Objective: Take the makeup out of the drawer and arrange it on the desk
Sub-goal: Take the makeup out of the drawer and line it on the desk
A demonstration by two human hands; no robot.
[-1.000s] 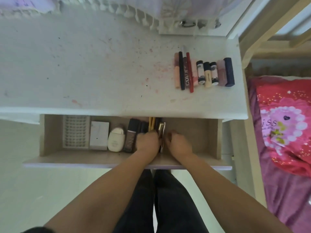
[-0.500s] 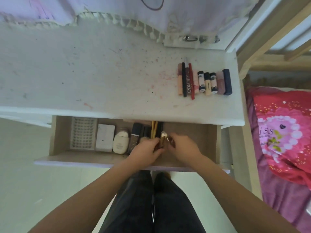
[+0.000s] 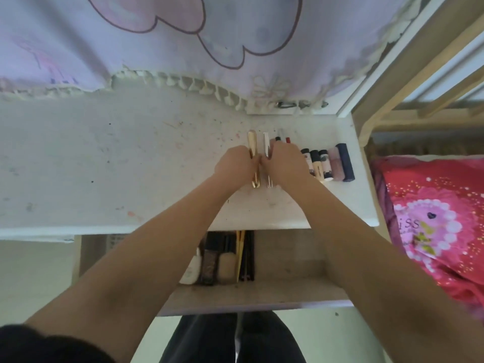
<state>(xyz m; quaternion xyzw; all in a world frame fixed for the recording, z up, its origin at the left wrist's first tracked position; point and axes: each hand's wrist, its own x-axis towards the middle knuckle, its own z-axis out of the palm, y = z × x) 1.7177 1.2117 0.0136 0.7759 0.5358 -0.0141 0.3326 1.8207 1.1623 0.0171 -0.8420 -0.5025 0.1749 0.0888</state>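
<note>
- gold shows first: a gold tube (image 3: 253, 163) lies lengthwise on the white worktop (image 3: 131, 163), and the left hand (image 3: 235, 167) curls its fingers round its middle, probably so it can be laid parallel to the row.
- just right of the gold tube, a silver tube (image 3: 267, 155) is held the same way by the right hand (image 3: 284, 166), its fingers curled over it; the two hands touch knuckle to knuckle between the tubes, which likely keeps the pair straight and close.
- right of the gold tube runs the row of makeup (image 3: 327, 163) already set out: small dark-capped bottles, a pale pink piece and a navy stick at the far end, all lined up alike, so the new tubes seem meant to extend that line leftward.
- below the gold tube, past the worktop edge, the drawer (image 3: 262, 297) stands open with more pieces (image 3: 222, 260) packed upright-looking side by side, so the job looks partly done.
</note>
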